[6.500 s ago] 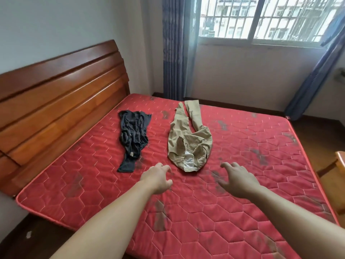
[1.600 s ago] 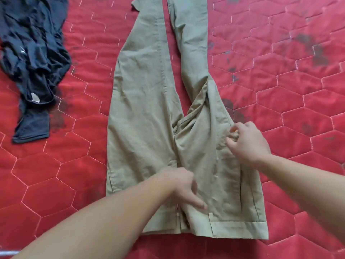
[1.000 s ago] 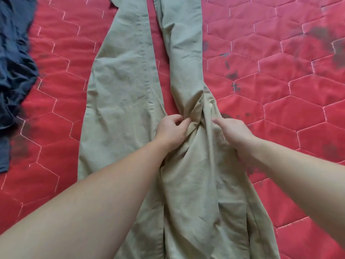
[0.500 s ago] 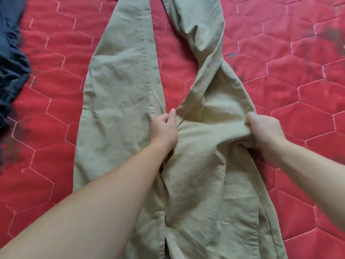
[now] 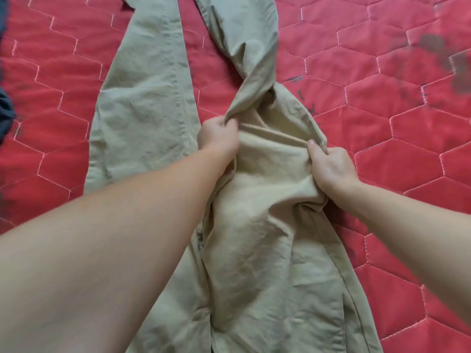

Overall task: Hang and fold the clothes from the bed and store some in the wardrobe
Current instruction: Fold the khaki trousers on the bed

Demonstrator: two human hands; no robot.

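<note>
Beige trousers lie spread on the red quilted mattress, waist end toward me, legs running away. The left leg lies flat. The right leg is twisted and bunched near the crotch. My left hand pinches the inner fold of that twisted leg. My right hand grips the outer seam edge of the same leg. A dark navy garment shows only as a sliver at the left edge.
The mattress has dark smudges at the upper right and beside the trousers. Red mattress surface extends to both sides of the trousers.
Both hands have shifted slightly along the right leg and closed tighter on its fabric; the twisted leg has been pulled wider between them. The view has moved in closer.
</note>
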